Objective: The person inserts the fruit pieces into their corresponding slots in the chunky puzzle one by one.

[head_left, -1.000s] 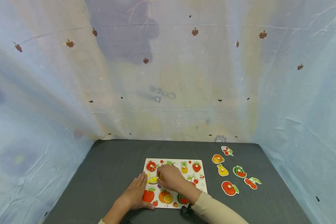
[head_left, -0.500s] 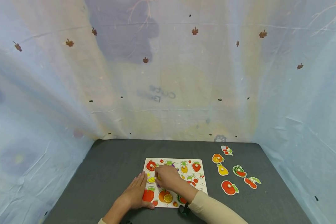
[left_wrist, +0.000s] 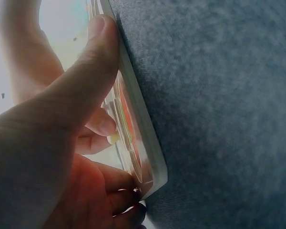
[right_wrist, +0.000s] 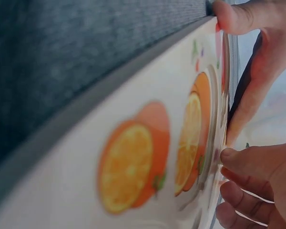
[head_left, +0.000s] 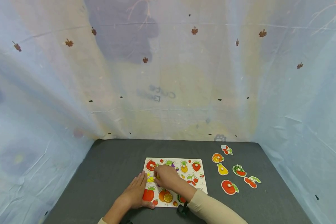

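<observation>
A white wooden fruit puzzle board (head_left: 175,161) lies on the dark grey table. My left hand (head_left: 137,189) rests flat along its left edge, fingers straight, thumb at the near left corner. Over the left middle of the board, my right hand (head_left: 166,177) pinches a yellow fruit puzzle piece (head_left: 150,179), mostly hidden under the fingers. In the left wrist view, a small pale yellow knob (left_wrist: 113,138) shows at the right fingertips, close over the board. The right wrist view has the right thumb (right_wrist: 240,157) low at the board's surface, beyond the printed orange (right_wrist: 193,138).
Loose fruit pieces lie on the table right of the board, among them a pear (head_left: 222,169), a watermelon (head_left: 239,171), an orange (head_left: 217,158) and a red fruit with a leaf (head_left: 230,187). A patterned cloth curtain (head_left: 173,77) surrounds the table's back and sides.
My right hand has shifted slightly left over the board, and less of the yellow piece shows beside its fingers. My left hand stays in place.
</observation>
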Available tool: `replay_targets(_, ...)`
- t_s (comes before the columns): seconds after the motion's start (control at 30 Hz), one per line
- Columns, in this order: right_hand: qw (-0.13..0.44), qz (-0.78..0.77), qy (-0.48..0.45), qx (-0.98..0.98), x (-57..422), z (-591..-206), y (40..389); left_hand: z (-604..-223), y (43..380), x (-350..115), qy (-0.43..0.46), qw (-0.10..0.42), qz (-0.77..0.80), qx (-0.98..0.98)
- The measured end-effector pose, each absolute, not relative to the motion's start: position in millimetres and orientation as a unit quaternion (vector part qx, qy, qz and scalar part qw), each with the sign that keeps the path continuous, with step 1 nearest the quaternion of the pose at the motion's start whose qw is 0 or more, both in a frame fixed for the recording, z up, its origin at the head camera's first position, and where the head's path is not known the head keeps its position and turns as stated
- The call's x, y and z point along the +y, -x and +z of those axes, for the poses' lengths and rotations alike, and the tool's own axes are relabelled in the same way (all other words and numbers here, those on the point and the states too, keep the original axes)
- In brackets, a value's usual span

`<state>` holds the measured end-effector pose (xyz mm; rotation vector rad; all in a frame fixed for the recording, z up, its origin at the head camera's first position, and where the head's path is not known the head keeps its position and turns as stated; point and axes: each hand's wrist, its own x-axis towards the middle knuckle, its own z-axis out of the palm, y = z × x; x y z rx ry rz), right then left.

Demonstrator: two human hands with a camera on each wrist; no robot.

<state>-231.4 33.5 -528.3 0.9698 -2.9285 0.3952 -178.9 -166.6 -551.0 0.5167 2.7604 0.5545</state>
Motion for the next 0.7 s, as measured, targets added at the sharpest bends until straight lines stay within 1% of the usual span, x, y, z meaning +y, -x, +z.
replay_targets(0.17,-0.005,0.161,-0.307,-0.938,35,-530,232,-559,182,-168,-0.182,0.134,0.184,0.957)
replay_targets(0.3,-0.010,0.178,-0.305,-0.936,37,-529,232,-566,184,-169,-0.180,0.129,0.182,0.958)
replay_targets(0.5,-0.008,0.183,-0.295,-0.938,42,-532,232,-558,181,-168,-0.178,0.134,0.198,0.955)
replay_targets(0.6,0.001,0.180,-0.294,-0.939,46,-532,231,-553,179,-166,-0.173,0.136,0.200,0.955)
replay_targets(0.7,0.009,0.177,-0.297,-0.938,51,-530,230,-559,181,-167,-0.178,0.129,0.195,0.956)
